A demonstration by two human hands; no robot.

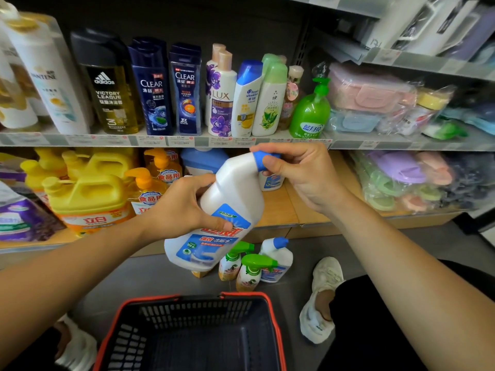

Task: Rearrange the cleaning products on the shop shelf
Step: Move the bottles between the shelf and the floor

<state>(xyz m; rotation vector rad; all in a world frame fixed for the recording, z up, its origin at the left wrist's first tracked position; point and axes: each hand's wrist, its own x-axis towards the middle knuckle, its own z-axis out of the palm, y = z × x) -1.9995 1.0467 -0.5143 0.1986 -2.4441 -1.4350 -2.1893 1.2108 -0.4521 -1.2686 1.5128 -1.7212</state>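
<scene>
- White plastic with a blue cap: the cleaner bottle (pixel 235 194) is held tilted in the air in front of the lower shelf (pixel 278 207), with the cap up and to your right and the base low over the floor.
- Your left hand (pixel 184 207) grasps the bottle's body. The fingers curl behind it and the thumb presses on the label.
- Your right hand (pixel 300 172) is wrapped round the blue cap, with the fingertips curled over its top.
- There is bare wood on the lower shelf just behind the bottle and to its right. The shelf's front lip runs beneath your wrists.
- To the left, yellow jugs (pixel 88 194) and orange pump bottles (pixel 158 170) crowd the board out to its edge.
- The price strip (pixel 107 140) of the upper shelf sits just above your right knuckles.
- On the floor, two green-trigger sprays (pixel 249 271) and a second blue-capped bottle (pixel 277 258) stand bunched together near the shelf base, below the held bottle.
- The red-rimmed basket (pixel 198 311) sits nearest you, between your forearms. A strip of grey floor separates it from the bunched bottles.
</scene>
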